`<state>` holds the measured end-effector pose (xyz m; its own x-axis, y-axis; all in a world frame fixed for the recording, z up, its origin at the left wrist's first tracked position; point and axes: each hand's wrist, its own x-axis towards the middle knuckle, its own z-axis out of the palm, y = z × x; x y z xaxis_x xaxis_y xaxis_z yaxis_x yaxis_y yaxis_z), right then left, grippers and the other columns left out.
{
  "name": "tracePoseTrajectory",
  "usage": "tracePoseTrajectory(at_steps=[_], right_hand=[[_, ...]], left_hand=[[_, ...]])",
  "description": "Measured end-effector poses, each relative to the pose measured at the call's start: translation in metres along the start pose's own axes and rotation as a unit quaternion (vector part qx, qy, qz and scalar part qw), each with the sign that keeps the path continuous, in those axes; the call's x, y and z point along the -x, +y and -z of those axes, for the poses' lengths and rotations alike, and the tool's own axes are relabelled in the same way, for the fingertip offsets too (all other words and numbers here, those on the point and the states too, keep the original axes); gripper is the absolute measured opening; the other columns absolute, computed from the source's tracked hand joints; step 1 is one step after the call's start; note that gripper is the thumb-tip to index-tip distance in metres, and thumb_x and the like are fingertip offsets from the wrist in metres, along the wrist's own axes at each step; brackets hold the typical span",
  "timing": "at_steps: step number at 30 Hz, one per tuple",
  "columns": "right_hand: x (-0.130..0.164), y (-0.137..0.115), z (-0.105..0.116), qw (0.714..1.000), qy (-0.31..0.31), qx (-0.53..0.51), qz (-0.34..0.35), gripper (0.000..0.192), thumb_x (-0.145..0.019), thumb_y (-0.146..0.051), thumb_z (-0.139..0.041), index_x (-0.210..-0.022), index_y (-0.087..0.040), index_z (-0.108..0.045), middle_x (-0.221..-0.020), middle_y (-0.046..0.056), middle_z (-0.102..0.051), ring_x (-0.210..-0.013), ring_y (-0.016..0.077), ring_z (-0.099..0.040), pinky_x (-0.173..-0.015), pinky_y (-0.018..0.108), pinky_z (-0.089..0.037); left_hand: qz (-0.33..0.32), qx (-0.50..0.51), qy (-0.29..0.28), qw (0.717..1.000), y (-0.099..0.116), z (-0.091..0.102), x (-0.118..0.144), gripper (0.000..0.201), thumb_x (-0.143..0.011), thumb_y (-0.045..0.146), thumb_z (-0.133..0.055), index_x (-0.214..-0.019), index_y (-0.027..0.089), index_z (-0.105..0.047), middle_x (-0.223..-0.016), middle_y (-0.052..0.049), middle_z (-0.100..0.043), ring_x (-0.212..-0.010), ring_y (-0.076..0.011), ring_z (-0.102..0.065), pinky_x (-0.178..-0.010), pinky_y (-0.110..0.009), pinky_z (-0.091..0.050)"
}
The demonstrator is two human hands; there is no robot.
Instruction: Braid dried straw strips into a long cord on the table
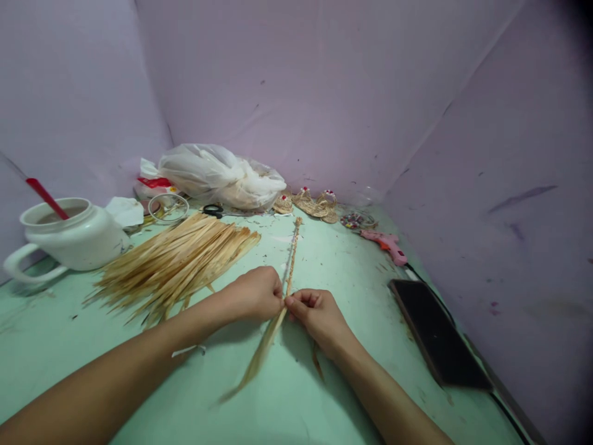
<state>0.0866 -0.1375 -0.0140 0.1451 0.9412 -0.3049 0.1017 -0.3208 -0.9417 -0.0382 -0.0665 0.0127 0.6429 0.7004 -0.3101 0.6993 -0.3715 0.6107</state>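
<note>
At the centre of the frame, a braided straw cord [291, 256] is pinched where the left hand [254, 293] and right hand [315, 312] meet, the fingers of both clamped together on it. From there the cord is stretched up the green bench [347, 272], and loose straw strips [259, 355] trail toward the lower edge. Left of centre a bundle of straw [178, 259] is laid, with a white pot [74, 238] beyond it. A dark phone [435, 330] is seen at the right.
</note>
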Motion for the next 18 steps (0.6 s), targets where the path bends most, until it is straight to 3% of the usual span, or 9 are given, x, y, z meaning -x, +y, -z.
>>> tracePoseTrajectory(at_steps=[3, 7, 9, 12, 15, 18], right_hand=[[0.0, -0.001, -0.001, 0.999, 0.007, -0.033, -0.015, 0.024, -0.062, -0.032, -0.058, -0.049, -0.013, -0.05, -0.042, -0.004, -0.042, -0.039, 0.0039, -0.025, -0.041, 0.021, -0.015], [0.0, -0.001, -0.001, 0.998, -0.009, -0.06, -0.025, 0.024, -0.061, -0.033, -0.06, -0.051, -0.013, -0.052, -0.043, -0.003, -0.044, -0.037, 0.0031, -0.024, -0.039, 0.021, -0.013], [0.0, -0.001, 0.0, 0.997, -0.013, -0.065, -0.027, 0.024, -0.061, -0.033, -0.06, -0.05, -0.013, -0.052, -0.041, -0.004, -0.043, -0.036, 0.0027, -0.022, -0.039, 0.021, -0.012], [0.0, 0.0, 0.001, 0.997, -0.017, -0.067, -0.021, 0.025, -0.062, -0.032, -0.06, -0.049, -0.013, -0.051, -0.039, -0.005, -0.04, -0.036, 0.0026, -0.021, -0.039, 0.021, -0.011], [0.0, 0.001, 0.001, 0.997, -0.014, -0.07, -0.027, 0.023, -0.062, -0.032, -0.06, -0.051, -0.013, -0.053, -0.042, -0.004, -0.044, -0.037, 0.0028, -0.023, -0.039, 0.021, -0.012], [0.0, 0.002, 0.001, 0.997, -0.016, -0.061, -0.033, 0.025, -0.062, -0.034, -0.06, -0.052, -0.013, -0.053, -0.043, -0.004, -0.042, -0.037, 0.0029, -0.021, -0.039, 0.021, -0.011]], left_hand=[[-0.015, -0.004, -0.01, 1.0, -0.001, 0.005, 0.001, 0.017, -0.056, 0.025, -0.045, -0.044, 0.014, -0.05, -0.038, 0.003, -0.034, -0.041, -0.0069, -0.026, -0.042, -0.021, -0.018], [-0.016, 0.033, -0.123, 0.992, -0.008, 0.023, 0.001, 0.018, -0.057, 0.026, -0.045, -0.049, 0.013, -0.055, -0.042, 0.001, -0.045, -0.038, -0.0082, -0.033, -0.041, -0.021, -0.023], [-0.002, 0.039, -0.121, 0.992, -0.015, 0.037, 0.0, 0.02, -0.057, 0.028, -0.046, -0.056, 0.013, -0.059, -0.045, 0.001, -0.049, -0.04, -0.0089, -0.037, -0.042, -0.021, -0.026], [0.015, 0.028, 0.037, 0.999, -0.026, 0.061, -0.002, 0.022, -0.056, 0.027, -0.048, -0.064, 0.012, -0.062, -0.053, 0.0, -0.053, -0.049, -0.0097, -0.042, -0.048, -0.019, -0.03], [0.052, -0.019, 0.214, 0.975, -0.035, 0.081, -0.001, 0.022, -0.057, 0.027, -0.047, -0.063, 0.012, -0.062, -0.053, 0.0, -0.053, -0.053, -0.0109, -0.044, -0.05, -0.02, -0.03], [0.098, -0.059, 0.286, 0.951, -0.041, 0.087, 0.0, 0.021, -0.056, 0.026, -0.048, -0.063, 0.012, -0.063, -0.053, -0.001, -0.054, -0.056, -0.0128, -0.046, -0.052, -0.021, -0.031]])
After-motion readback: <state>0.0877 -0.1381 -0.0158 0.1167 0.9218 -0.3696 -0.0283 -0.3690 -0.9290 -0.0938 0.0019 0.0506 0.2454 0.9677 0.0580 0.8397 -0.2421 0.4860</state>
